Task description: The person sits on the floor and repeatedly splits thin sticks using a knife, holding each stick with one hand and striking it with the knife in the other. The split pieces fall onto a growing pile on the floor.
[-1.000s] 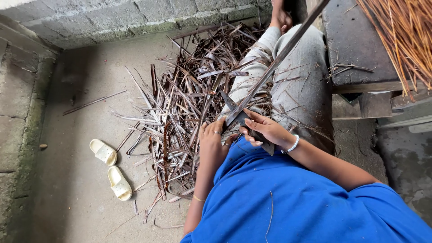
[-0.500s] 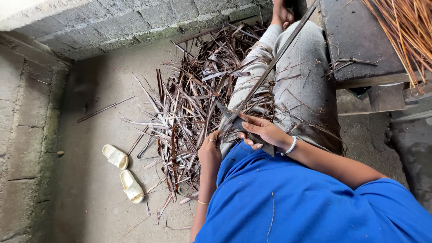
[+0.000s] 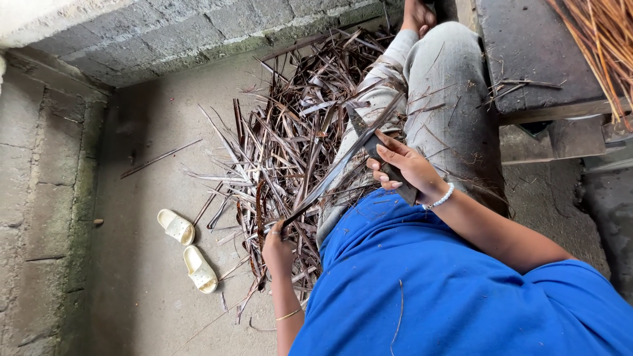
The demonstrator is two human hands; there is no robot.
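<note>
My left hand (image 3: 277, 249) grips the lower end of a long dark palm leaf strip (image 3: 336, 173), low at my left side. The strip runs up and to the right across my grey trousered knee (image 3: 442, 99). Above my lap, my right hand (image 3: 405, 168), with a white bead bracelet on the wrist, is closed on a dark knife (image 3: 369, 142) whose blade lies against the strip. Under both hands spreads a heap of dry brown leaf scraps (image 3: 290, 145) on the floor.
Two pale yellow sandals (image 3: 188, 249) lie on the concrete floor at the left. A grey block wall (image 3: 165, 33) runs along the top and left. A dark bench (image 3: 527, 59) at the right carries a bundle of thin orange-brown sticks (image 3: 603, 46).
My left hand has pulled the strip down and to the left, away from my right hand. The long part of the strip that reached the top right has slid through under the knife.
</note>
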